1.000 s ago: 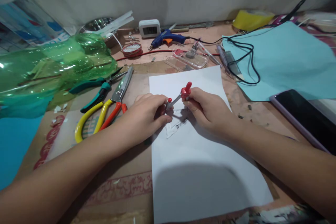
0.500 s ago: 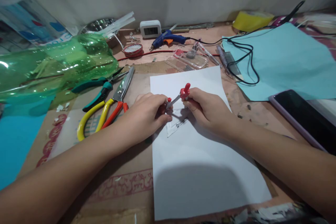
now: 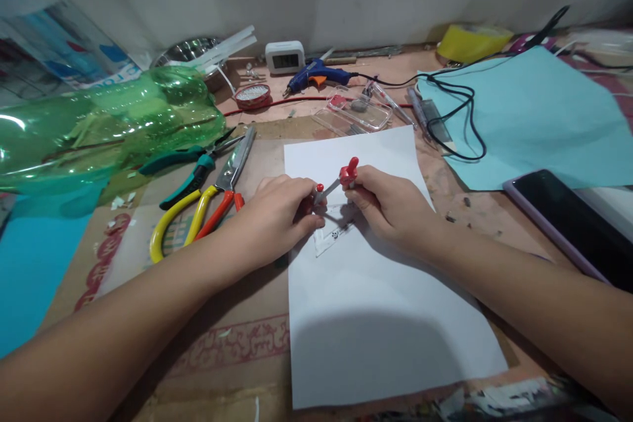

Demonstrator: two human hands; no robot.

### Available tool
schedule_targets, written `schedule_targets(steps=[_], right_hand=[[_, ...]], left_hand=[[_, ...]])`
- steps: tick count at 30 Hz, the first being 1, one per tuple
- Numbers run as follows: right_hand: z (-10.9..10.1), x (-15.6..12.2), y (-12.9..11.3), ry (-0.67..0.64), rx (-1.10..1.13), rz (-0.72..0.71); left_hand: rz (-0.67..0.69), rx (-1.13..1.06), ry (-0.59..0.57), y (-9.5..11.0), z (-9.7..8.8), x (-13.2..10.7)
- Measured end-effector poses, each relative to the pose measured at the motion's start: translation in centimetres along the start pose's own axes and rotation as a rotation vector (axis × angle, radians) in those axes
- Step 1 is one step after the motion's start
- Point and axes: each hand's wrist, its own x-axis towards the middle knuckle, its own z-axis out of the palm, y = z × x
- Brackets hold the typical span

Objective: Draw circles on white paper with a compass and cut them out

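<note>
A white sheet of paper (image 3: 376, 303) lies on the cardboard-covered desk in front of me. Over its upper part both hands grip a drawing compass (image 3: 341, 179) with a red top and a metal leg. My right hand (image 3: 390, 208) is closed around the red end. My left hand (image 3: 277, 217) pinches the other leg, where a small red tip shows. A small clear ruler (image 3: 330, 239) rests on the paper just under my fingers.
Left of the paper lie yellow-handled shears (image 3: 198, 211) and teal pliers (image 3: 190, 168) beside a cut green plastic bottle (image 3: 99, 125). Behind are a blue glue gun (image 3: 316, 72), a white clock (image 3: 284, 55) and a clear case (image 3: 356, 112). Right: light-blue paper (image 3: 534, 112), black cable (image 3: 457, 112), dark phone (image 3: 568, 217).
Hands and compass stay almost still; the view has shifted slightly, so the desk things sit a little lower and further right in the picture.
</note>
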Motion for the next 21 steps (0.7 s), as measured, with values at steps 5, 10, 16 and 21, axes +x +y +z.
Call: schedule_targets(steps=[5, 10, 16, 21], right_hand=[[0.00, 0.06, 0.01, 0.009, 0.009, -0.010], [0.01, 0.06, 0.02, 0.003, 0.018, 0.005], [0.04, 0.05, 0.04, 0.003, 0.027, -0.003], [0.00, 0.12, 0.00, -0.004, 0.030, -0.001]], left_hand=[[-0.005, 0.001, 0.004, 0.12, -0.03, -0.02], [0.011, -0.004, 0.013, 0.10, -0.01, 0.03], [0.009, -0.015, 0.004, 0.14, -0.11, 0.00], [0.001, -0.014, -0.001, 0.19, -0.11, 0.02]])
